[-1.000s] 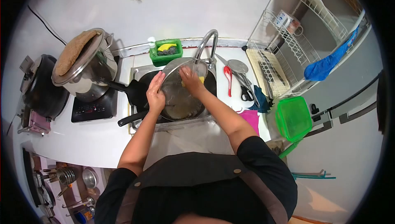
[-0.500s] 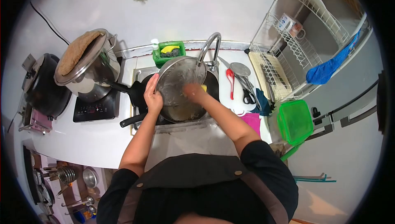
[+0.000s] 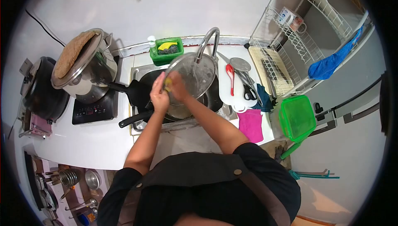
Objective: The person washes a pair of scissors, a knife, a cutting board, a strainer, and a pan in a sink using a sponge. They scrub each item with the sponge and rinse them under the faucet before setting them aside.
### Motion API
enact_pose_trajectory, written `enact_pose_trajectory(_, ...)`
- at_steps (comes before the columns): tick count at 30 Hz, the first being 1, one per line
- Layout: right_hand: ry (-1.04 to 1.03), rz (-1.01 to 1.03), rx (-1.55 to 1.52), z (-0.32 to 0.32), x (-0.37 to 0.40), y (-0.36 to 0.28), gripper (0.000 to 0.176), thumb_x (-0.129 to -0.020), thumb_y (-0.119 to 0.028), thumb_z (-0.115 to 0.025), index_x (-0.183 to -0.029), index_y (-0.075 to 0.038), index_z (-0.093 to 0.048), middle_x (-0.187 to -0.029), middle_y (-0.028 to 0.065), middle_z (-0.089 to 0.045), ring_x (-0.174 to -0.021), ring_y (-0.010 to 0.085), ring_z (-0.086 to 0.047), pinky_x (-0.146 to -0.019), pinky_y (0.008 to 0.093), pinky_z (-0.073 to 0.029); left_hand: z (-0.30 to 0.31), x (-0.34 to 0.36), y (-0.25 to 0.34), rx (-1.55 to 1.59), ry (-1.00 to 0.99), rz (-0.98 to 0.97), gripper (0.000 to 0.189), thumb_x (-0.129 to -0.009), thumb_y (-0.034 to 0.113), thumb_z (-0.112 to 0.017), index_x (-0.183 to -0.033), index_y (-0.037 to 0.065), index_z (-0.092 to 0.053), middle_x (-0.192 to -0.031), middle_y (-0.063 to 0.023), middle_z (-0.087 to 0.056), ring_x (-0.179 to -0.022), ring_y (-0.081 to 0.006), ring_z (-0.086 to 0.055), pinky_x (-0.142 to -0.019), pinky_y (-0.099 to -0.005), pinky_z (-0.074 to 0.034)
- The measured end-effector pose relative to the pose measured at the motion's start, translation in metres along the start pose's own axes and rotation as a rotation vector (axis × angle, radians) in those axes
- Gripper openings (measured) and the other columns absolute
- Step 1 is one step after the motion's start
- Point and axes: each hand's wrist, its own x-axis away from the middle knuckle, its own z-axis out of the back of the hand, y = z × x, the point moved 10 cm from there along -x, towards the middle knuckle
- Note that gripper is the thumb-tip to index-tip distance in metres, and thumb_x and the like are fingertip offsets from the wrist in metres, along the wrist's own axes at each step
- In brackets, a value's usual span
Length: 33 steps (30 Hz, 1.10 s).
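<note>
Kitchen counter in white, with the sink set into its back edge: both hands work on a steel bowl under the tap.
The bowl stands tilted on edge over the sink's middle, its upper rim close against the tap; the left hand is clamped on the bowl's near-left rim; the right hand is closed on a yellow sponge and presses it to the bowl just beside the left hand. Two black frying pans lie beneath, handles over the sink's left edge. With only one hand gripping the bowl, a hard push could likely twist it loose, dropping it onto the pans or knocking it against the tap; splashes could reach the scissors and red spoon just past the sink's right edge.
</note>
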Motion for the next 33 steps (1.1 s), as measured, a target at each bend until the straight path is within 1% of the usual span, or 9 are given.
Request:
enact_pose_trajectory(3,-0.208,0.425,-0.025,0.013,0.018,-0.042,0.023,-0.068,-0.015,-0.057,-0.088,-0.006,-0.052,-0.095,0.0114,-0.050,-0.094,0.0289,-0.047,-0.082,0.0365,-0.038,0.026,-0.008,-0.021,0.157,0.072,0.069,0.063,-0.057,-0.018,-0.032,-0.113,0.003,-0.052,-0.114,-0.0129,-0.052,-0.111,-0.0214,-0.046,-0.094,-0.0282,-0.032)
enact_pose_trajectory(5,-0.918,0.305,0.393,-0.028,0.038,0.018,0.022,-0.066,-0.013,-0.057,-0.086,-0.006,-0.051,-0.097,0.0099,-0.048,-0.093,0.0295,-0.045,-0.077,0.0361,-0.039,0.034,-0.007,-0.017,0.087,0.055,0.034,0.063,-0.057,-0.018,-0.032,-0.112,0.002,-0.053,-0.115,-0.0134,-0.052,-0.111,-0.0214,-0.046,-0.095,-0.0288,-0.032)
enact_pose_trajectory(8,-0.383,0.376,0.400,0.034,-0.008,-0.023,0.019,-0.065,-0.010,-0.054,-0.084,-0.007,-0.056,-0.087,0.0069,-0.048,-0.087,0.0245,-0.048,-0.068,0.0345,-0.043,0.035,-0.007,-0.011,-0.014,0.042,-0.018,0.063,-0.057,-0.019,-0.031,-0.111,0.002,-0.055,-0.115,-0.0142,-0.052,-0.112,-0.0221,-0.046,-0.096,-0.0291,-0.032)
enact_pose_trajectory(15,-0.062,0.397,0.817,0.041,-0.011,-0.041,0.017,-0.068,-0.005,-0.051,-0.084,-0.009,-0.056,-0.099,0.0094,-0.048,-0.091,0.0272,-0.047,-0.077,0.0371,-0.041,0.026,-0.004,0.013,0.047,0.061,-0.064,0.061,-0.055,-0.019,-0.033,-0.107,0.002,-0.057,-0.114,-0.0149,-0.052,-0.109,-0.0241,-0.048,-0.095,-0.0295,-0.033)
enact_pose_trajectory(21,-0.348,-0.038,0.226,-0.009,0.047,0.026,0.017,-0.068,-0.008,-0.054,-0.084,-0.011,-0.059,-0.087,0.0108,-0.051,-0.086,0.0302,-0.049,-0.076,0.0379,-0.040,0.027,0.003,0.009,-0.126,0.083,-0.180,0.057,-0.056,-0.017,-0.035,-0.102,0.005,-0.060,-0.109,-0.0145,-0.056,-0.104,-0.0256,-0.052,-0.091,-0.0314,-0.037)
enact_pose_trajectory(23,-1.000,-0.253,0.221,-0.034,0.075,0.012,0.012,-0.068,-0.010,-0.054,-0.078,-0.008,-0.059,-0.080,0.0118,-0.051,-0.081,0.0312,-0.049,-0.076,0.0389,-0.040,0.027,0.005,0.003,-0.156,0.026,-0.213,0.055,-0.057,-0.017,-0.034,-0.103,0.002,-0.059,-0.109,-0.0151,-0.056,-0.105,-0.0261,-0.051,-0.092,-0.0315,-0.037)
enact_pose_trajectory(24,-1.000,-0.252,0.221,-0.023,0.062,-0.001,0.012,-0.068,-0.010,-0.054,-0.078,-0.008,-0.059,-0.080,0.0118,-0.051,-0.081,0.0312,-0.049,-0.076,0.0389,-0.040,0.023,0.005,0.004,-0.185,-0.028,-0.245,0.054,-0.057,-0.017,-0.033,-0.103,-0.001,-0.058,-0.109,-0.0156,-0.055,-0.106,-0.0265,-0.051,-0.092,-0.0316,-0.036)
enact_pose_trajectory(29,0.324,-0.265,0.108,0.100,-0.027,-0.006,0.017,-0.068,-0.012,-0.053,-0.084,-0.006,-0.056,-0.093,0.0157,-0.050,-0.089,0.0332,-0.048,-0.079,0.0413,-0.039,0.022,0.001,-0.001,-0.091,0.045,-0.096,0.057,-0.057,-0.017,-0.036,-0.108,0.000,-0.055,-0.113,-0.0151,-0.053,-0.108,-0.0248,-0.049,-0.093,-0.0293,-0.034)
enact_pose_trajectory(33,0.359,-0.149,0.034,0.060,-0.016,-0.014,0.019,-0.069,-0.014,-0.053,-0.086,-0.005,-0.054,-0.096,0.0167,-0.048,-0.092,0.0334,-0.046,-0.080,0.0413,-0.038,0.000,-0.002,-0.010,0.088,0.003,0.057,0.060,-0.058,-0.017,-0.035,-0.112,0.002,-0.053,-0.112,-0.0123,-0.054,-0.108,-0.0199,-0.048,-0.093,-0.0271,-0.033)
